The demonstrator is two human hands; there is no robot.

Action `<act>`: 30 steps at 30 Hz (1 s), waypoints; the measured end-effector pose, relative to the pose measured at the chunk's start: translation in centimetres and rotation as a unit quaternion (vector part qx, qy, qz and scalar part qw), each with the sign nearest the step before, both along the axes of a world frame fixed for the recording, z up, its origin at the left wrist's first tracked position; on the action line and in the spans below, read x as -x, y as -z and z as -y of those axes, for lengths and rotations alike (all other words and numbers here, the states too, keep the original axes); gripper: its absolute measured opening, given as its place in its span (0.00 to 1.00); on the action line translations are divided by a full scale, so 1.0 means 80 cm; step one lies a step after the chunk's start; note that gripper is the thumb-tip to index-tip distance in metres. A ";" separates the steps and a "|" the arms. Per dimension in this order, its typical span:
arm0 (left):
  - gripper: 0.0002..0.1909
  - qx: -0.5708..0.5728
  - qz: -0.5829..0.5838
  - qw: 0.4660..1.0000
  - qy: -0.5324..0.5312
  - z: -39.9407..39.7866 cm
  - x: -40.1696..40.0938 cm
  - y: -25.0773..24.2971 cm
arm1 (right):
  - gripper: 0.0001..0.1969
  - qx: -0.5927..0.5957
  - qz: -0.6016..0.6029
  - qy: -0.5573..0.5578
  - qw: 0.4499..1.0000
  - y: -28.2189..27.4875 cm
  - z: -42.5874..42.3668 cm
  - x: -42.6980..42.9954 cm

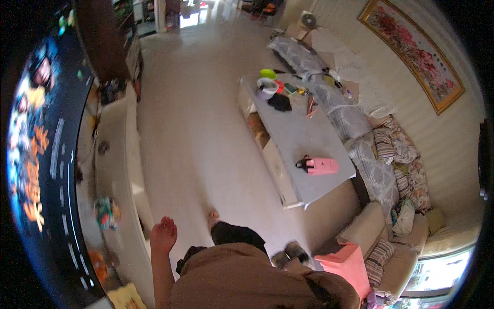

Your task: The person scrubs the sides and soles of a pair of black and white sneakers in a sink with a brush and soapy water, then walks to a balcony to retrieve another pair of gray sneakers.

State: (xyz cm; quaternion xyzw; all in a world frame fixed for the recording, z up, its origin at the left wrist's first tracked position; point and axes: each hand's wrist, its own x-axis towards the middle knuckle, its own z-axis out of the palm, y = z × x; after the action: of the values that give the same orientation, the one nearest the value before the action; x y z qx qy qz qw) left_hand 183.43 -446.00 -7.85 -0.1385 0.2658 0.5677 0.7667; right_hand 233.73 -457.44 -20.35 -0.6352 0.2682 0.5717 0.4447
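My left hand hangs by my side with nothing in it, its fingers loosely curled, nearest to the white TV cabinet. At my right side, a blurred patch of skin seems to be part of my right hand, largely covered by my brown shirt. A pair of dark, fuzzy-looking slippers shows right beside it; I cannot tell whether they are held or lie on the floor. One bare foot is forward on the pale floor.
Ahead on the right stands a coffee table bearing a pink case, a white bucket and a black cloth or bag. A sofa with cushions lines the right wall. A large lit television is on the left.
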 end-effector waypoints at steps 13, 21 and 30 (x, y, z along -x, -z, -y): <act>0.12 0.082 -0.120 0.985 -0.096 -0.390 0.182 0.031 | 0.15 -0.403 -0.025 -0.236 0.884 -0.032 -0.752 0.230; 0.11 0.030 -0.059 0.996 -0.051 -0.778 0.190 -0.007 | 0.19 -0.077 0.077 -0.138 0.985 0.075 -0.792 0.157; 0.15 0.027 0.020 0.999 0.030 -1.109 0.162 0.004 | 0.19 0.018 0.032 0.044 0.998 0.051 -1.018 0.169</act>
State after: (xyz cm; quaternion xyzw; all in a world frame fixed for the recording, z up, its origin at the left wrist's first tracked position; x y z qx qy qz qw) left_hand 170.46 -357.28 -8.18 -0.1625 0.2693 0.5341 0.7847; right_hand 220.19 -375.98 -24.46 -0.6487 0.2919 0.5260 0.4662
